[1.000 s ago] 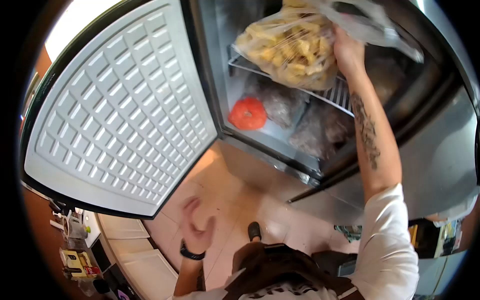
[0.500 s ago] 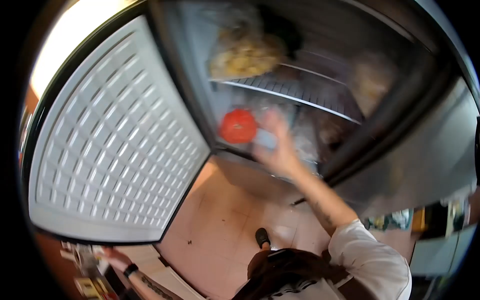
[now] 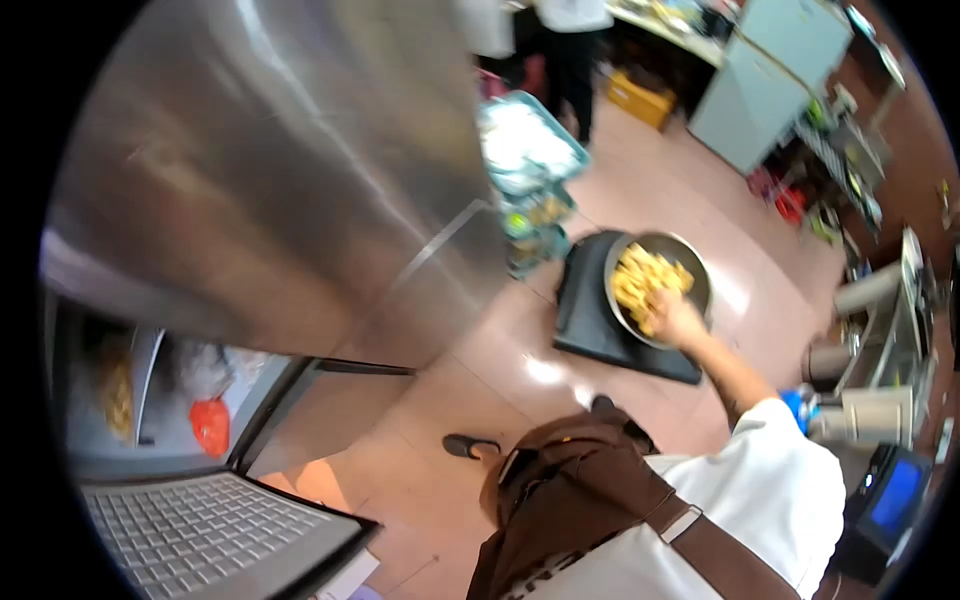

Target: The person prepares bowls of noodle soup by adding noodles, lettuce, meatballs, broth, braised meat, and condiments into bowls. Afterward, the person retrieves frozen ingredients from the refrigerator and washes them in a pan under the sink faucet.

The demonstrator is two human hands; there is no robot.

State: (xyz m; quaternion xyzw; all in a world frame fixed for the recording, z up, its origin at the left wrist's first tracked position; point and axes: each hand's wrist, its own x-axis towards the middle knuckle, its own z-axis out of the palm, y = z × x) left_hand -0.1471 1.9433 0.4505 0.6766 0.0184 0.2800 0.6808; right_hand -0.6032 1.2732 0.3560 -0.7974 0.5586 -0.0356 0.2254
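Observation:
My right hand (image 3: 677,318) reaches over the near rim of a round metal bowl (image 3: 701,283). Its fingers look bent into the yellow food pieces (image 3: 640,272) there; the fingertips are partly hidden and a little blurred. The bowl rests on a flat black stand or stool (image 3: 592,305) on the floor. My left hand is out of view.
At the lower left the freezer compartment is open, with its ribbed door (image 3: 205,520) swung out and a red bag (image 3: 210,427) inside. Teal crates (image 3: 575,160) stand beyond the steel cabinet (image 3: 330,180). A person (image 3: 572,70) stands farther back. A pale refrigerator (image 3: 750,100) is at upper right.
The view has turned right, away from the freezer. My right hand has gone from near the red bag to the bowl of yellow pieces. My left hand, earlier by the door's edge, has left view.

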